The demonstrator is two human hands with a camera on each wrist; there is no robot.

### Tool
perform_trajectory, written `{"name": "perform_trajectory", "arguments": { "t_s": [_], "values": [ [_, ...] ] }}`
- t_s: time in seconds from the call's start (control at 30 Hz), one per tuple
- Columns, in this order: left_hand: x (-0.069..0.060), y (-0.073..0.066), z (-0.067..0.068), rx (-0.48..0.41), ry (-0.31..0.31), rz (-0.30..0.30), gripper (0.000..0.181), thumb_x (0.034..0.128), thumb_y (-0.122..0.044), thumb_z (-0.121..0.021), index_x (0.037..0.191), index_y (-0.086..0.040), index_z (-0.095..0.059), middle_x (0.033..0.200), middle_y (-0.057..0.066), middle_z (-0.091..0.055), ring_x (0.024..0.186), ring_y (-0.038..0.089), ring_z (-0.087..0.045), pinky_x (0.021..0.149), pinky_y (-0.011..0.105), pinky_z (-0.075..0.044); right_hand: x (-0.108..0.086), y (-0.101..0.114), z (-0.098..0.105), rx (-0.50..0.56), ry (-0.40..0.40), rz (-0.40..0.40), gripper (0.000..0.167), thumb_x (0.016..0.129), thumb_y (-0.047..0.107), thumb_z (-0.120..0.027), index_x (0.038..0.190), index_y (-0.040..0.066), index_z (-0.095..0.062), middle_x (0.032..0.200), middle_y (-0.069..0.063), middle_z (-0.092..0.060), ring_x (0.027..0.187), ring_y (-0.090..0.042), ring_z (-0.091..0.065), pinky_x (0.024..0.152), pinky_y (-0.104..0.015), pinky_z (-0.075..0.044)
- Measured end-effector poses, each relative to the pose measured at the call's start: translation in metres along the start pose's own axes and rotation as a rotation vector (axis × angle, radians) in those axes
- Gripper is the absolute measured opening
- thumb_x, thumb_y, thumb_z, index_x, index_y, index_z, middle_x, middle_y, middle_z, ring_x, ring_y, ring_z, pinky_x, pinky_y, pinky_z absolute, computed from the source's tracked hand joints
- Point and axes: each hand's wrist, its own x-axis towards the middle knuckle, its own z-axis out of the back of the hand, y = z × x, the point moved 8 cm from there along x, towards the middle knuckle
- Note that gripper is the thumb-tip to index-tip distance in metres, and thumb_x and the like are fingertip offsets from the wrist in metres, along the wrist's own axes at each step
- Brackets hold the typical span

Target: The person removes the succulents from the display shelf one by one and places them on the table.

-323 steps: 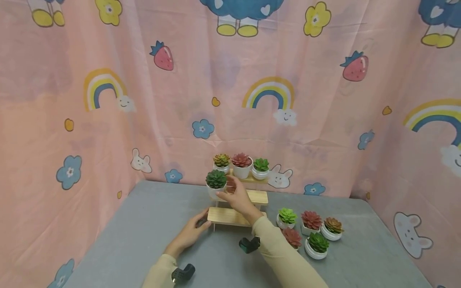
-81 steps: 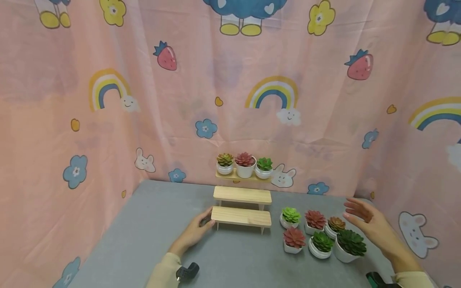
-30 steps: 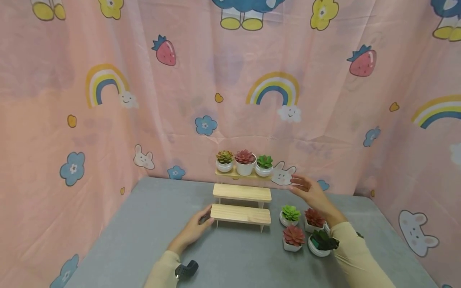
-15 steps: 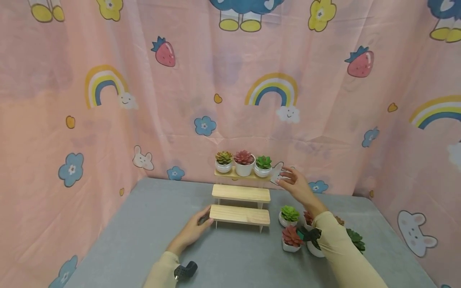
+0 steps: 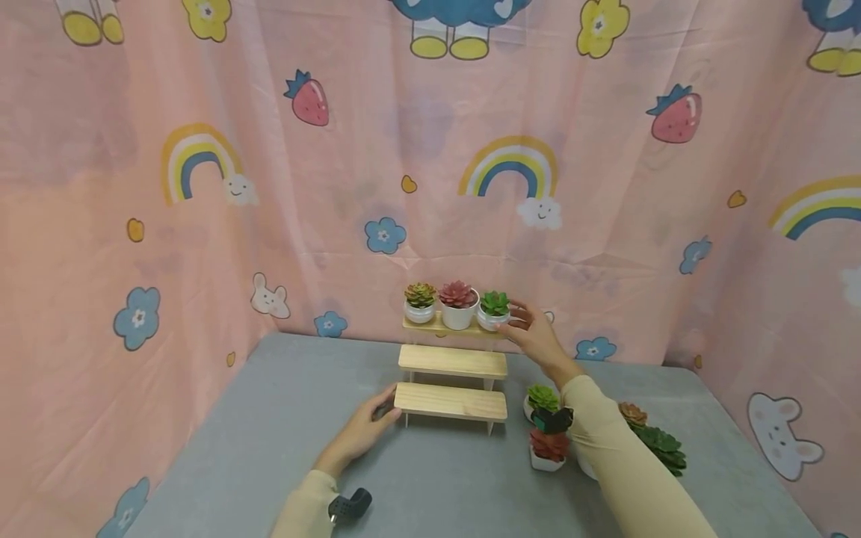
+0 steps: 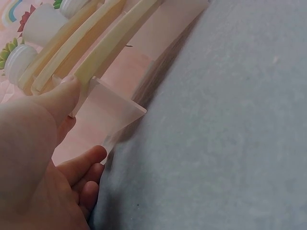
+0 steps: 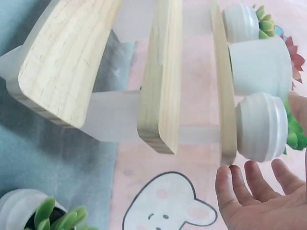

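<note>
A three-tier wooden display stand (image 5: 451,401) with pale translucent legs stands against the backdrop. My left hand (image 5: 362,431) holds the left end of its lowest board, thumb in front and fingers behind. On the top board are a yellow-green succulent (image 5: 420,294), a red succulent (image 5: 458,294) in a taller white pot and a green succulent (image 5: 495,302) in a ribbed white pot. My right hand (image 5: 538,340) is at the right side of that green succulent, thumb and fingers spread about its pot (image 7: 262,127). In the right wrist view the fingertips look just short of the pot.
Several potted succulents stand on the grey table (image 5: 222,463) right of the stand: a bright green one (image 5: 542,397), a red one (image 5: 548,446), a brown one (image 5: 632,413), a dark green one (image 5: 662,448). My right sleeve (image 5: 625,456) partly hides them. A pink patterned curtain (image 5: 323,187) hangs behind.
Earlier my right hand moved the dark green succulent from the middle tier to the table. Since then it has travelled left to the top tier's green succulent. My left hand stays at the stand.
</note>
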Motion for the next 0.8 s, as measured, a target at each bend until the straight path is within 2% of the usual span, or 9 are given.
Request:
{"name": "perform_trajectory", "arguments": {
  "t_s": [0.37, 0.63, 0.8],
  "values": [
    [0.000, -0.002, -0.001, -0.013, 0.008, 0.001, 0.066, 0.1018, -0.038, -0.059, 0.156, -0.008, -0.038, 0.155, 0.020, -0.047, 0.150, 0.045, -0.033, 0.123, 0.064, -0.024, 0.009, 0.000, -0.003, -0.071, -0.047, 0.022, 0.076, 0.098, 0.018, -0.067, 0.158, -0.001, -0.025, 0.157, -0.031, -0.037, 0.142, -0.045, -0.041, 0.117, -0.059, -0.040],
    [0.001, 0.003, -0.003, 0.010, 0.018, 0.009, 0.069, 0.1011, -0.044, -0.058, 0.157, -0.011, -0.036, 0.155, 0.016, -0.048, 0.151, 0.042, -0.033, 0.123, 0.064, -0.024, 0.012, -0.001, -0.007, -0.114, -0.038, 0.011, 0.074, 0.100, 0.017, -0.064, 0.158, -0.004, -0.024, 0.155, -0.033, -0.038, 0.142, -0.047, -0.041, 0.117, -0.059, -0.040],
    [-0.001, 0.001, -0.001, 0.000, 0.004, 0.007, 0.066, 0.1017, -0.040, -0.059, 0.157, -0.009, -0.038, 0.155, 0.018, -0.047, 0.151, 0.044, -0.032, 0.123, 0.064, -0.024, 0.015, -0.001, -0.009, -0.122, -0.027, 0.017, 0.073, 0.098, 0.017, -0.067, 0.157, -0.003, -0.028, 0.154, -0.033, -0.041, 0.141, -0.047, -0.043, 0.116, -0.059, -0.040]
  ]
}}
